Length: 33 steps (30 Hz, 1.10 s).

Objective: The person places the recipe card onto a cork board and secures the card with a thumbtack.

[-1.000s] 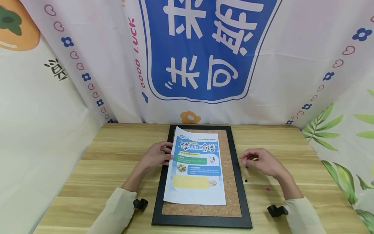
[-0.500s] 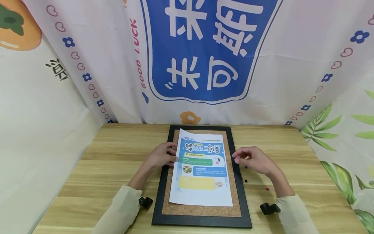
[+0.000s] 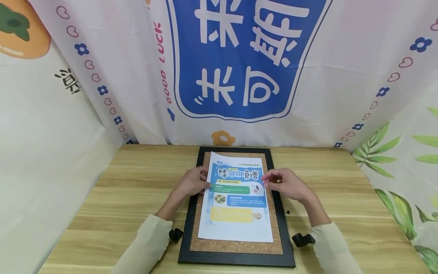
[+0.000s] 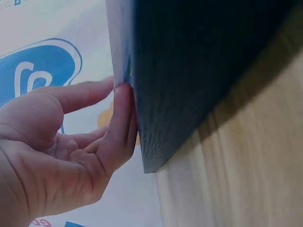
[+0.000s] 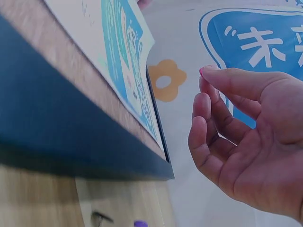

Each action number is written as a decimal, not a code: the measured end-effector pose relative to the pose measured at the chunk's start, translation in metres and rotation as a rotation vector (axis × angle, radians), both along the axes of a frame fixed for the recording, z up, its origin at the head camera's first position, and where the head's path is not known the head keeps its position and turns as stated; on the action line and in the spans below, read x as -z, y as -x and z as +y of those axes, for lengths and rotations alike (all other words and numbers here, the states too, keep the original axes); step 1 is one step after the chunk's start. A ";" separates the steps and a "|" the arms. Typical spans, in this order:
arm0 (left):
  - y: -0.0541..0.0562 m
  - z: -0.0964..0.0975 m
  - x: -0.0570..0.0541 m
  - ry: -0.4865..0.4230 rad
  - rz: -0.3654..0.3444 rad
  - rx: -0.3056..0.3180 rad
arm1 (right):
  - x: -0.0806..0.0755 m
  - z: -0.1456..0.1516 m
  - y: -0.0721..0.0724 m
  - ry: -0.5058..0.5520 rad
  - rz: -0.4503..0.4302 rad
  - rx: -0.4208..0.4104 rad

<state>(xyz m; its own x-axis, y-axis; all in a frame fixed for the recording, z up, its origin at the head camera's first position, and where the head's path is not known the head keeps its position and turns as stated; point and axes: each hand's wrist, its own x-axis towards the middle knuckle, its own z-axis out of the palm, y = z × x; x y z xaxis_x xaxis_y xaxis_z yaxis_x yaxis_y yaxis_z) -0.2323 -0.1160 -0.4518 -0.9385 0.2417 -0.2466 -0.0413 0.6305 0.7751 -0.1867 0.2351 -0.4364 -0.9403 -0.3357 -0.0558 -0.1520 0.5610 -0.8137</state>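
Note:
A printed sheet of paper [image 3: 236, 230] lies on a cork board [image 3: 273, 243] with a black frame [image 3: 236, 259]. Its upper left corner curls up. My left hand [image 3: 195, 180] pinches the sheet's left edge between thumb and fingers; the left wrist view shows the thumb on the paper's edge beside the frame. My right hand [image 3: 285, 184] is over the board's right side, fingertips by the sheet's right edge. Between its thumb and index finger it pinches a small pink push pin [image 5: 202, 71], mostly hidden by the fingers.
A black push pin [image 3: 288, 212] lies on the wooden table [image 3: 137, 182] right of the board. A purple push pin [image 5: 140, 223] shows at the bottom of the right wrist view. A printed curtain [image 3: 308, 114] hangs behind the table.
The left hand has shifted the sheet to the right on the cork board. The right hand has moved left, from beside the frame to the sheet's right edge.

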 end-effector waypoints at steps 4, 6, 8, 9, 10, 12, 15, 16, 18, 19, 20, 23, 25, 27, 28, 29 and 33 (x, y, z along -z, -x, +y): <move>0.001 0.001 0.001 -0.015 -0.006 -0.015 | -0.001 -0.007 0.002 0.027 0.004 -0.020; 0.001 0.000 0.001 -0.024 -0.011 -0.013 | -0.001 -0.010 0.004 0.030 0.009 -0.022; 0.001 -0.001 0.001 -0.031 -0.015 -0.008 | -0.001 -0.012 0.005 0.026 0.012 -0.021; 0.001 -0.001 0.000 -0.032 -0.016 -0.006 | -0.001 -0.013 0.006 0.023 0.015 -0.021; 0.001 -0.001 0.000 -0.032 -0.019 -0.005 | -0.001 -0.015 0.006 0.020 0.018 -0.023; 0.000 -0.002 -0.001 -0.034 -0.024 -0.002 | -0.001 -0.017 0.008 0.014 0.023 -0.021; -0.001 -0.003 -0.002 -0.038 -0.035 0.002 | -0.001 -0.022 0.011 0.012 0.027 -0.019; -0.001 -0.003 -0.002 -0.040 -0.039 0.004 | -0.001 -0.023 0.012 0.013 0.027 -0.017; -0.001 -0.003 -0.002 -0.047 -0.044 0.008 | -0.002 -0.026 0.013 0.017 0.025 -0.017; -0.001 -0.004 -0.002 -0.049 -0.046 0.008 | -0.003 -0.028 0.014 0.019 0.023 -0.016; -0.001 -0.004 -0.002 -0.049 -0.045 0.009 | -0.003 -0.030 0.015 0.018 0.019 -0.015; -0.001 -0.004 -0.002 -0.042 -0.036 0.009 | -0.004 -0.035 0.017 0.015 0.013 -0.017; -0.002 -0.004 -0.001 -0.031 -0.024 0.006 | -0.004 -0.038 0.018 0.010 0.012 -0.018; -0.002 -0.003 -0.001 -0.018 -0.014 0.002 | -0.003 -0.040 0.019 0.006 0.015 -0.021; -0.002 -0.003 -0.001 -0.013 -0.012 -0.002 | -0.002 -0.041 0.020 0.006 0.017 -0.024; -0.002 -0.002 -0.001 -0.008 -0.011 -0.005 | -0.001 -0.041 0.021 0.007 0.016 -0.025; -0.003 -0.001 -0.002 0.011 -0.010 -0.013 | 0.000 -0.044 0.022 0.008 0.006 -0.027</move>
<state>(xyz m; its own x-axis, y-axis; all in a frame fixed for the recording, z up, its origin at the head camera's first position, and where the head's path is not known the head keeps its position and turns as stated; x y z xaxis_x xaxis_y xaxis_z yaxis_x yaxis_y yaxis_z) -0.2294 -0.1175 -0.4495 -0.9390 0.2269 -0.2584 -0.0570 0.6384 0.7676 -0.2083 0.1911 -0.4367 -0.9313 -0.3613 -0.0473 -0.1718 0.5499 -0.8174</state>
